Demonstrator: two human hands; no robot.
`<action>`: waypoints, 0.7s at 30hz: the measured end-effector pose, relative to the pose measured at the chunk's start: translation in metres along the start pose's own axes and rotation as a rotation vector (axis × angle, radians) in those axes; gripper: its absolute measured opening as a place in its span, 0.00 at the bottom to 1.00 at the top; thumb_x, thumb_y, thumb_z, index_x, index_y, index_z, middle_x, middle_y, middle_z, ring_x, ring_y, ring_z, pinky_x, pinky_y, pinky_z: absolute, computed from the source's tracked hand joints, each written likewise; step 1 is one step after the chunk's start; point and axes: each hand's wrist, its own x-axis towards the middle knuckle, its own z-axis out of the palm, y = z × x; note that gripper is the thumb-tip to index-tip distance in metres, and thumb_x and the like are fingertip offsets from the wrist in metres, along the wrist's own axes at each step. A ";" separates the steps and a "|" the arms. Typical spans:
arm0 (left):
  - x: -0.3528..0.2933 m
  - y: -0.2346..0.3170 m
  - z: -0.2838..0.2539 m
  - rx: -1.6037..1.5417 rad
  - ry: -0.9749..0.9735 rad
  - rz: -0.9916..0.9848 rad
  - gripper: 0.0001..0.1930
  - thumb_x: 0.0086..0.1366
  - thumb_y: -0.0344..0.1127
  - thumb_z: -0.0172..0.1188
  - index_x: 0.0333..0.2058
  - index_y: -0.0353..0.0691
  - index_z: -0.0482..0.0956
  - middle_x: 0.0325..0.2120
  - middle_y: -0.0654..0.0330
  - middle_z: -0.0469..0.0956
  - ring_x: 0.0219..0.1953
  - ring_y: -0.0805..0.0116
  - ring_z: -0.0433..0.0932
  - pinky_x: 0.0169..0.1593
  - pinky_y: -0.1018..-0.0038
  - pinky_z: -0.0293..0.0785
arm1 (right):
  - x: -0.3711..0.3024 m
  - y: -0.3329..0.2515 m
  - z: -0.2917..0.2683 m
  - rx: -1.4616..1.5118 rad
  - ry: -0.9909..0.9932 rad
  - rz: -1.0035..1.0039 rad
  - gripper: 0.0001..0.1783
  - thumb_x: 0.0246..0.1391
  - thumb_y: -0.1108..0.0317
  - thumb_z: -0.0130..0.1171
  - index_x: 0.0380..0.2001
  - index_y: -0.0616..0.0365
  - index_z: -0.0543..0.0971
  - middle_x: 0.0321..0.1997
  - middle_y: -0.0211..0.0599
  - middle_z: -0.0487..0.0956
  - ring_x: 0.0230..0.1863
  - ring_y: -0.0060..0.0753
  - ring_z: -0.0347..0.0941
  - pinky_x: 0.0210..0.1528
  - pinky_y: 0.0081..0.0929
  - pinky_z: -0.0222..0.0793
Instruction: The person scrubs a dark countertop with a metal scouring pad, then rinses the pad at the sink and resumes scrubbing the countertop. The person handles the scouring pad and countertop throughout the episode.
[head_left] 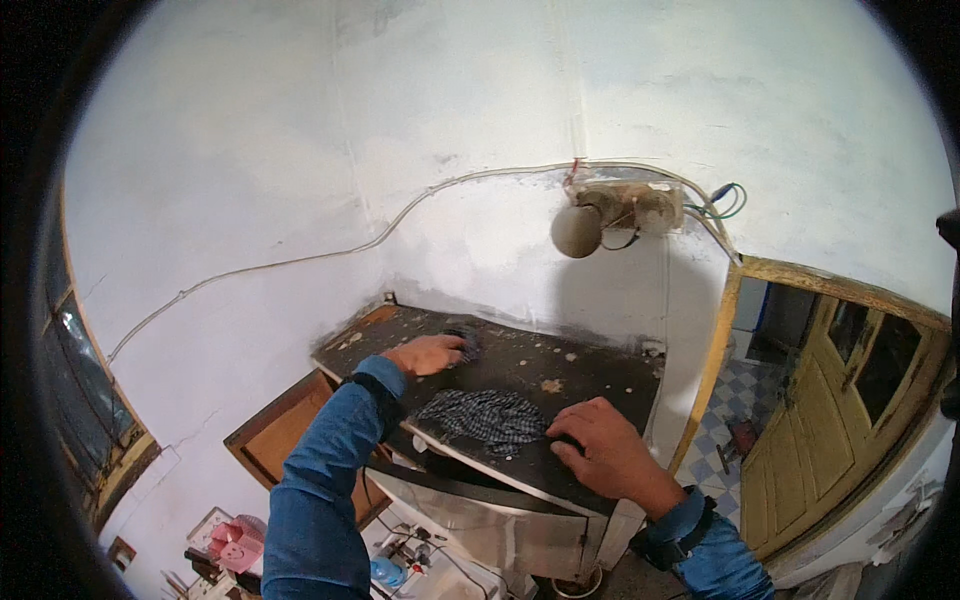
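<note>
head: likely wiping; left hand (425,354) on dark rag (467,345), grip unclear; right hand (607,455) half-open by checked cloth (485,416); next needs pressure.

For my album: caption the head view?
Left hand at a dark rag, right hand at a checked cloth, above a stained dark surface.

No readable text in view
No lettering, label, brand, number or sign can be made out on any surface; the smallest surfaces are shown too blurred for any print to be read.
</note>
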 end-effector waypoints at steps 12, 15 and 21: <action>-0.059 0.072 0.038 -0.446 0.187 0.506 0.13 0.71 0.31 0.62 0.52 0.37 0.79 0.45 0.57 0.83 0.45 0.66 0.79 0.51 0.72 0.76 | -0.006 -0.008 -0.002 0.011 0.046 -0.024 0.10 0.55 0.68 0.68 0.40 0.56 0.84 0.45 0.38 0.81 0.51 0.45 0.74 0.54 0.41 0.74; -0.054 0.058 0.029 -0.851 0.262 0.435 0.08 0.71 0.28 0.61 0.47 0.37 0.80 0.38 0.67 0.81 0.39 0.79 0.76 0.43 0.77 0.75 | -0.006 -0.008 -0.004 0.029 0.024 0.003 0.09 0.55 0.69 0.68 0.40 0.55 0.84 0.43 0.38 0.81 0.50 0.44 0.74 0.53 0.41 0.74; -0.045 0.027 0.009 -1.336 0.162 0.230 0.18 0.71 0.25 0.56 0.58 0.38 0.75 0.40 0.67 0.76 0.33 0.76 0.73 0.39 0.73 0.78 | -0.007 -0.008 -0.001 0.023 0.065 -0.013 0.08 0.55 0.71 0.68 0.39 0.55 0.85 0.43 0.38 0.81 0.49 0.43 0.75 0.52 0.39 0.74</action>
